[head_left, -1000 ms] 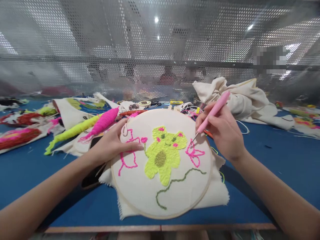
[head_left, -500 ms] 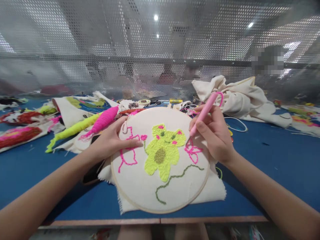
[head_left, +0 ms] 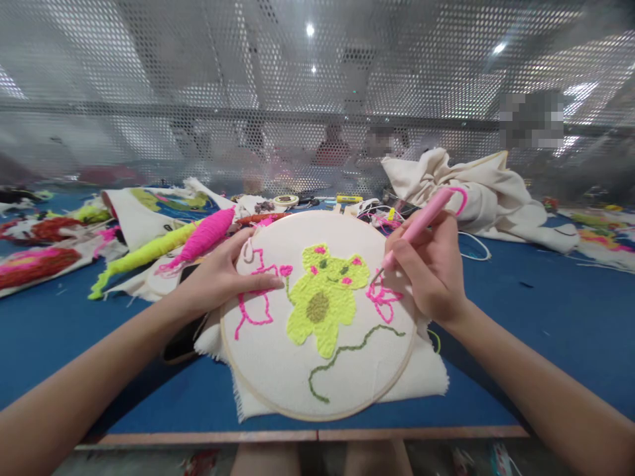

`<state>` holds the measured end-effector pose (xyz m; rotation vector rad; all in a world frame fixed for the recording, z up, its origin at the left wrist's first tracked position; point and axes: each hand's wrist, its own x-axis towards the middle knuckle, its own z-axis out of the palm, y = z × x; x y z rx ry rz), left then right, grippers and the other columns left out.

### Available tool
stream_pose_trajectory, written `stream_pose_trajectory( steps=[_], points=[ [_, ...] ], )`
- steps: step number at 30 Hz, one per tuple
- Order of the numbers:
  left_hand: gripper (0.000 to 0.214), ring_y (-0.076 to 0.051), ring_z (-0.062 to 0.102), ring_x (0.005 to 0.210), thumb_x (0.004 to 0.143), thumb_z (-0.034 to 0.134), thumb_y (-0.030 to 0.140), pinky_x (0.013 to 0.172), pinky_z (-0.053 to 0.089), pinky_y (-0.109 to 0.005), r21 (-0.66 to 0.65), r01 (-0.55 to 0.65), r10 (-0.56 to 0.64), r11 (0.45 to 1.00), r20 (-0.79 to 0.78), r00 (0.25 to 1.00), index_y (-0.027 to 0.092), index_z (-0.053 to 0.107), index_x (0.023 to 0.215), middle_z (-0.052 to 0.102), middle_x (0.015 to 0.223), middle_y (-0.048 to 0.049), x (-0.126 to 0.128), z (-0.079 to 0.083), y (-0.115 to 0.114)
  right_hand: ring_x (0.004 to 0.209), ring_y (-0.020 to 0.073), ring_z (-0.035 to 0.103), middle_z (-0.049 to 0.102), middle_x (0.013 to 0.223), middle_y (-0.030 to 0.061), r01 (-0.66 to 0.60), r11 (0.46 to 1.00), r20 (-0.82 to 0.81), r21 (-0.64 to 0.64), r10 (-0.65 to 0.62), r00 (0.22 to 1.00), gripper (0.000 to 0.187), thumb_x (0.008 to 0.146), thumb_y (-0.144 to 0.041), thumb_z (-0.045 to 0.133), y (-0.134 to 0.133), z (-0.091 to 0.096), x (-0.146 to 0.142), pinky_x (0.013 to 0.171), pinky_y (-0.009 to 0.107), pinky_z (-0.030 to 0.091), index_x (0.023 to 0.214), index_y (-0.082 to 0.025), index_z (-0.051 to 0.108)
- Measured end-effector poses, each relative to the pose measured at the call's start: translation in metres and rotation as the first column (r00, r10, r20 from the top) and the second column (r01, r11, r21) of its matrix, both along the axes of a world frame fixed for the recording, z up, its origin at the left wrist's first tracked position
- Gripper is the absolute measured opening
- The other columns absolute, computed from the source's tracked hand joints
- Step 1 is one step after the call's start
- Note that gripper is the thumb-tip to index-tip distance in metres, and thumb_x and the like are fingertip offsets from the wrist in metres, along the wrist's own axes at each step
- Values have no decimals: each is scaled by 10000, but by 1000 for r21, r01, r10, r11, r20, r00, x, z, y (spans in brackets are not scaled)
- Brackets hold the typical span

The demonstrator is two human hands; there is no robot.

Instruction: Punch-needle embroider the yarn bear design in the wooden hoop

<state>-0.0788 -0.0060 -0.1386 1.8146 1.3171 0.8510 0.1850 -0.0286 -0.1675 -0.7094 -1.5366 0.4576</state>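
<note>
A round wooden embroidery hoop (head_left: 317, 418) with white cloth (head_left: 278, 377) stretched in it leans tilted on the table before me. Stitched on the cloth are a yellow bear-like figure (head_left: 342, 317), pink outlines on both sides and a dark green wavy line (head_left: 347, 349). My left hand (head_left: 233, 274) grips the hoop's left rim, thumb lying on the cloth. Between the fingers of my right hand (head_left: 429, 264) is a pink punch needle (head_left: 421, 221), with pink yarn looping from its top end. Its metal tip is at the pink outline (head_left: 384, 301) on the right.
Yellow yarn (head_left: 153, 251) and pink yarn (head_left: 208, 235) lie at the left, near a dark phone (head_left: 183, 347) partly under my left arm. Crumpled white cloth (head_left: 476, 198) is heaped back right. A perforated metal screen (head_left: 317, 86) stands behind the blue table (head_left: 520, 370).
My right hand has shifted slightly to the right, and the punch needle leans further over to the right. My left hand and the hoop stay almost where they were.
</note>
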Motion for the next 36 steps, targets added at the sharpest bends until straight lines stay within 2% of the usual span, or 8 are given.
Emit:
stream_pose_trajectory(
  steps=[6, 15, 22, 28, 36],
  points=[
    [623, -199, 582, 922, 622, 737, 380, 699, 529, -262, 44, 42, -41, 998, -23, 999, 197, 473, 1156, 596, 1047, -16, -4, -2, 2, 579, 120, 542, 516, 796, -12, 25, 999, 29, 31, -26, 999, 144, 850, -265, 527, -1, 0, -1, 526, 303, 488, 966, -291, 444],
    [616, -202, 579, 923, 609, 743, 394, 690, 529, -259, 20, 38, -37, 999, -25, 999, 189, 482, 1127, 600, 1029, -8, -2, 0, 2, 593, 140, 559, 525, 763, -9, 4, 998, 83, 65, -9, 996, 153, 855, -277, 522, -1, -2, 2, 545, 335, 499, 980, -307, 439],
    [611, -212, 580, 930, 615, 736, 392, 717, 525, -281, 42, 35, -34, 998, -41, 999, 192, 486, 1135, 605, 1039, -22, -2, 1, 1, 581, 125, 567, 518, 753, -21, 25, 996, 53, 81, -30, 998, 176, 848, -287, 536, -2, -1, 1, 534, 305, 492, 973, -302, 413],
    [579, -187, 577, 917, 637, 731, 386, 689, 514, -238, 55, 65, -62, 996, -50, 997, 215, 482, 1131, 598, 1024, 1, -4, -1, 3, 549, 124, 557, 528, 724, -25, -25, 993, 60, 115, 18, 998, 206, 835, -247, 553, -2, -1, 1, 487, 300, 446, 984, -321, 431],
    [590, -213, 578, 928, 619, 726, 399, 727, 514, -284, 74, 36, -30, 997, -73, 997, 196, 497, 1123, 604, 1039, -23, -2, 0, 2, 540, 138, 549, 542, 706, -22, 7, 993, 119, 122, -22, 993, 215, 823, -292, 565, -2, -1, 3, 483, 315, 452, 978, -330, 421]
  ],
)
